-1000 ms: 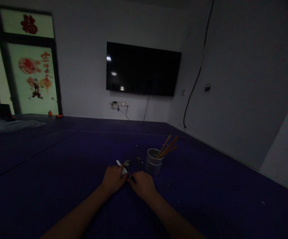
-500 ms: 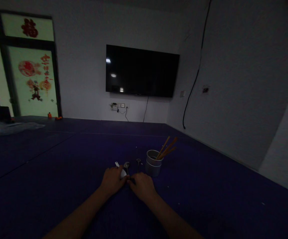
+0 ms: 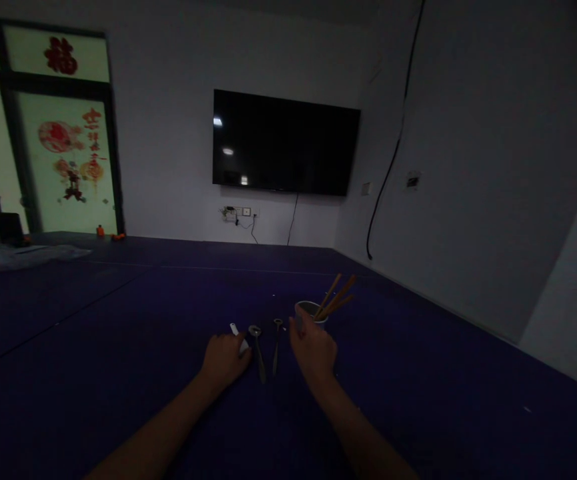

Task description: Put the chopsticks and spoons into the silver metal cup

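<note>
Lower centre, left hand (image 3: 222, 361): over a white utensil (image 3: 244, 346), likely steadying it — grip hidden.
Just right, right hand (image 3: 317, 348): at the cup's (image 3: 321, 325) near side; clamped or apart, can't tell.
Cup: upright, mouth up; sticks (image 3: 330, 293) lean upper right.
Metal utensils (image 3: 260, 361): lengthwise — heads away, handles reachable.

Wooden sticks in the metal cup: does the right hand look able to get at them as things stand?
Probably yes. The right hand is already at the near side of the cup, and the sticks rise above the rim, leaning right, with nothing visible blocking their upper ends.
</note>
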Motion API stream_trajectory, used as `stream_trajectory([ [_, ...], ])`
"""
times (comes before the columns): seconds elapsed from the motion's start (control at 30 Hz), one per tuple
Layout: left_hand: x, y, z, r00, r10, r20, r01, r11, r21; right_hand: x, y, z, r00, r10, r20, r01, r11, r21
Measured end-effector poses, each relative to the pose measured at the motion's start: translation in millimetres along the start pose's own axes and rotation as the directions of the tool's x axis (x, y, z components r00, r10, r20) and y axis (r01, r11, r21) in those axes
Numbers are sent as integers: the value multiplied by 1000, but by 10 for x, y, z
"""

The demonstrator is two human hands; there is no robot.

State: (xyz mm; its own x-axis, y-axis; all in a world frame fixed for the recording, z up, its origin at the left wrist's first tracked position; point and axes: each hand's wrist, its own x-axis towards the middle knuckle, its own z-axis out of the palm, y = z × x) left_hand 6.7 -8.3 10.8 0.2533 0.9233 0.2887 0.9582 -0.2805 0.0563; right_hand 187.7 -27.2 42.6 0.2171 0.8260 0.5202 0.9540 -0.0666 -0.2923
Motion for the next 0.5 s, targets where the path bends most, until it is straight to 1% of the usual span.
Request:
stream_trajectory([
  [0.1, -1, 7, -3, 1000, -13, 2, 13, 1000, -1, 57, 84, -18, 997, 77, -7, -77, 994, -73],
  [0.27, -1, 17, -7, 999, -23, 22, 23, 1000, 5, 95, 120, -43, 992, 122, 36, -117, 986, -120],
  [0.37, 4, 12, -3, 1000, -14, 20, 13, 1000, 13, 114, 134, -63, 987, 157, 26, -153, 982, -109],
  [0.5, 9, 6, -2, 1000, -3, 27, 2, 1000, 26, 162, 198, -82, 982, 187, 11, -186, 982, -43],
])
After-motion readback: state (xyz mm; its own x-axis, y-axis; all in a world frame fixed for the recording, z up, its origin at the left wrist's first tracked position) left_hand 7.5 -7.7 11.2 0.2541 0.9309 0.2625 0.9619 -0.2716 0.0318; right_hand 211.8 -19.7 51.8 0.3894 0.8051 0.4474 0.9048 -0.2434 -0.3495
